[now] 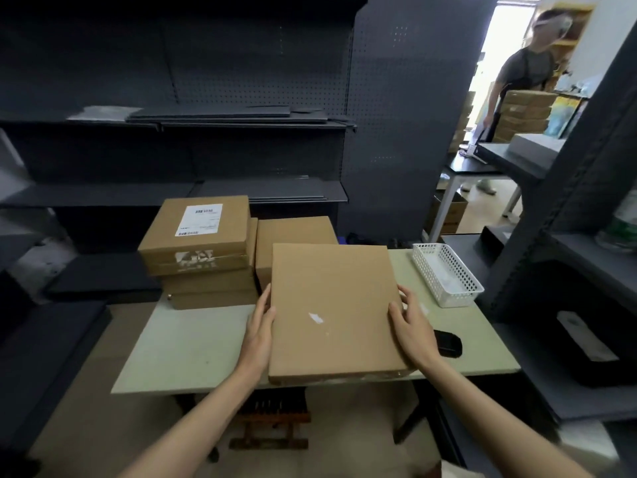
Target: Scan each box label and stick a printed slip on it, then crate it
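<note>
Cardboard box lay flat at the table's near edge, held between left hand and right hand, fingers nearly straight against its sides, beside stacked boxes and white basket.

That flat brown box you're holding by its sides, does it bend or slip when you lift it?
Probably stiff: the flat cardboard box shows straight edges and no sag between the left hand and right hand. Likely light for its size, since flat fingers steady it. The matte cardboard looks grippy rather than slippery, and so flat a box seems unlikely to tip or roll.
</note>
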The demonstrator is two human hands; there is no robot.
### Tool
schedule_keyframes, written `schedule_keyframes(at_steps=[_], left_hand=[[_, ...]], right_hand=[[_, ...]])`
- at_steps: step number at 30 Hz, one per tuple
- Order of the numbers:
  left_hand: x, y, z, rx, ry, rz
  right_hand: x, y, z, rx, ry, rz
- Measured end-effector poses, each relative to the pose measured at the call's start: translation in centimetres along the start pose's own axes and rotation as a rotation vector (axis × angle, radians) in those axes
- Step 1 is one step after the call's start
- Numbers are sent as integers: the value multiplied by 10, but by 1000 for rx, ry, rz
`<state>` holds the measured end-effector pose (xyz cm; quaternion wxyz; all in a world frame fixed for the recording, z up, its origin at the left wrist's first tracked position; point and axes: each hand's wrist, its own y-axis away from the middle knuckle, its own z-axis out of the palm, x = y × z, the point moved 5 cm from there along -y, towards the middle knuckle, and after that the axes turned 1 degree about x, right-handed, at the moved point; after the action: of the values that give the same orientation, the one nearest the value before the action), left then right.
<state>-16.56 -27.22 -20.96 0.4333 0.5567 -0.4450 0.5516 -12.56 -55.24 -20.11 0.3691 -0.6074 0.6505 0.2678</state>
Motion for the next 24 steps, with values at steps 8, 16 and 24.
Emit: schedule_keyframes(at_steps=[8, 16, 24], left_hand=[[-29, -12, 11, -5, -66, -85], [-47, -37, -8, 7, -135, -150], [-74, -56, -37, 4, -132, -291]], right_hand=[[38, -10, 19, -56, 17, 132], [56, -22, 70, -133, -84, 243], [58, -30, 119, -215, -124, 278]])
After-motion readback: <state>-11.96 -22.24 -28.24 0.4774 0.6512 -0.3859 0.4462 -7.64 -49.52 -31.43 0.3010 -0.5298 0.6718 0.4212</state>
